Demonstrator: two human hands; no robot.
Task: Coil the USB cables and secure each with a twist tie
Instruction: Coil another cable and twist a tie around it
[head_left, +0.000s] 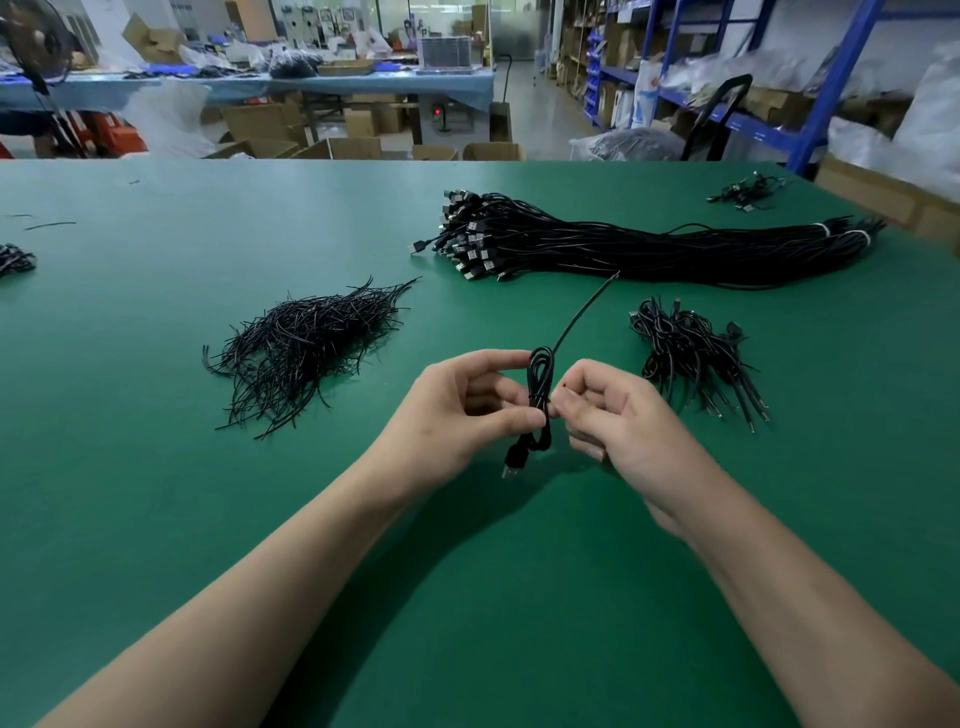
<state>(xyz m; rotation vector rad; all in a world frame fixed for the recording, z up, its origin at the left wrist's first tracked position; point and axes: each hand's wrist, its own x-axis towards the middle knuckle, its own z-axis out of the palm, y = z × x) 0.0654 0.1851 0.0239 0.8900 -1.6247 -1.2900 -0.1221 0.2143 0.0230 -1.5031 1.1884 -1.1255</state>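
Note:
A coiled black USB cable (540, 376) stands upright between my hands above the green table (156, 467). My left hand (457, 410) pinches the coil's middle between thumb and fingers. My right hand (618, 415) pinches the same spot from the right, where a thin black twist tie (584, 312) wraps the coil; its free end sticks up toward the far right. The cable's USB plug (514, 462) hangs below my left thumb. A pile of loose twist ties (306, 348) lies to the left. A long bundle of uncoiled USB cables (649, 244) lies behind.
A heap of coiled, tied cables (691, 353) sits right of my hands. Smaller cable clumps lie at the far right (748, 192) and the left edge (15, 260). Beyond the table are cardboard boxes, a blue-covered bench and blue shelving.

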